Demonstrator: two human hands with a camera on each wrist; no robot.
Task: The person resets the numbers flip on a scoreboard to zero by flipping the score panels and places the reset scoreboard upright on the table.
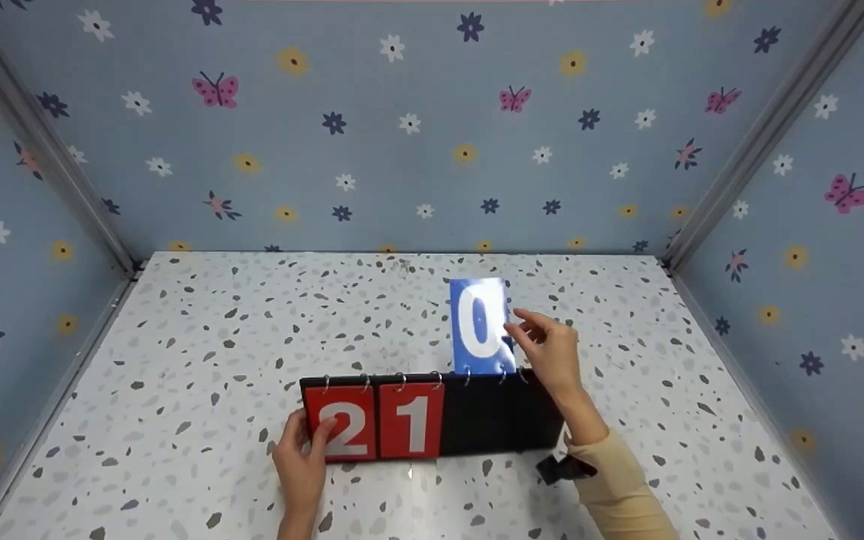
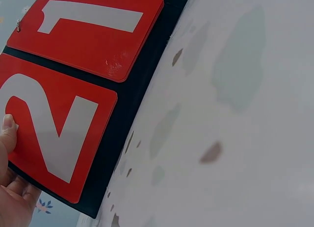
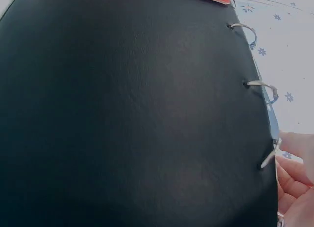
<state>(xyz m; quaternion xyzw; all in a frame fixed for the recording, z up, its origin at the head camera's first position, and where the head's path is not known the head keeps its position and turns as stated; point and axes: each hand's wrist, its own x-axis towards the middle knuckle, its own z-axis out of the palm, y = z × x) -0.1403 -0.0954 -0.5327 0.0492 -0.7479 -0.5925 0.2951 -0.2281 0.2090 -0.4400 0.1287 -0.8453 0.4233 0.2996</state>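
Black flip scoreboard (image 1: 496, 420) sits low at the centre of a white, speckled tabletop (image 1: 177, 337), its long side running left to right before the person. Left hand (image 1: 304, 457) grips the board's left end: thumb laid over the face of the red "2" card (image 1: 349, 431), other fingers behind the black backing; the left wrist view confirms this. Next to that card, with a narrow black strip between, hangs the red "1" card (image 1: 411, 420). Both numerals are pale. Right half of the board shows its black face; above it the blue "0" card (image 1: 481, 326) is turned up past the top edge, bright glare across its right side. Right hand (image 1: 556, 360) is at that card's right edge, thumb and forefinger bent toward it, thumb tip meeting the edge; whether the two truly pinch it, I cannot tell. Silver rings (image 3: 261, 83) pass through holes along the board's top edge. Right wrist view: black face fills most of it, a corner of red card at the top, the right hand's fingers bent just beyond the ringed edge. Right forearm in a pale yellow sleeve (image 1: 612, 480). Light blue walls (image 1: 402, 90) bear flowers and pink butterflies, with grey posts (image 1: 762, 120) at the corners.
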